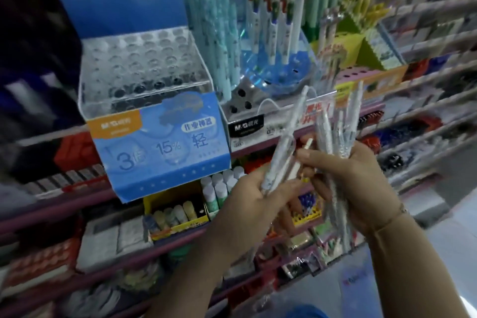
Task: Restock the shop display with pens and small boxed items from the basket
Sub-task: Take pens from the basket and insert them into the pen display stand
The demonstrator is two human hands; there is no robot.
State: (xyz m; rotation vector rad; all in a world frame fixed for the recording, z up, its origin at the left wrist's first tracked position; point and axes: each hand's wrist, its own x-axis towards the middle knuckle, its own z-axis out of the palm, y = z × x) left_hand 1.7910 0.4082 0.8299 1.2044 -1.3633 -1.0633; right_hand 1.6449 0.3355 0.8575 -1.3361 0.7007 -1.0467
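My left hand [247, 196] grips a couple of pale wrapped pens [286, 144] that point up and to the right. Close beside it, my right hand [353, 175] holds a bundle of several similar wrapped pens [335, 124], its fingertips touching the pens in the left hand. Both hands are in front of the shop display, just below its top shelf. Up and to the left stands a clear pen holder [144, 72] with rows of round holes and no pens in it, set on a blue printed box [162, 147]. The basket is not in view.
Right of the clear holder, a round blue stand [281, 70] carries white and turquoise pens. Yellow and green pen boxes [361, 41] stand further right. Lower shelves hold glue sticks [219, 186], erasers [175, 214] in a yellow tray and small packets. The picture is motion-blurred.
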